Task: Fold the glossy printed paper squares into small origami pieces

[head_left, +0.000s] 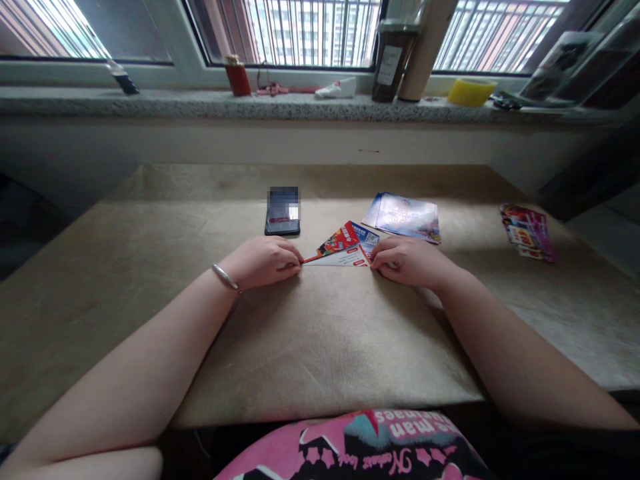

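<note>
A partly folded printed leaflet (336, 257) with red, white and blue faces and a QR code lies on the table in front of me. Its left end narrows to a point, which my left hand (270, 261) pinches between thumb and fingers. At the opposite end my right hand (407, 260) grips the lower right corner, fingers closed and covering part of the paper. A silver bangle circles my left wrist. Just beyond my right hand rests a stack of bluish printed sheets (404, 217). Behind my left hand lies a dark phone (283, 211), its screen partly blurred out.
Colourful folded papers (527, 233) lie on the table's (300, 347) right side. Along the granite windowsill (175, 103) stand a red cylinder (237, 77), a lidded dark container (393, 63), a yellow tape roll (471, 92) and small items.
</note>
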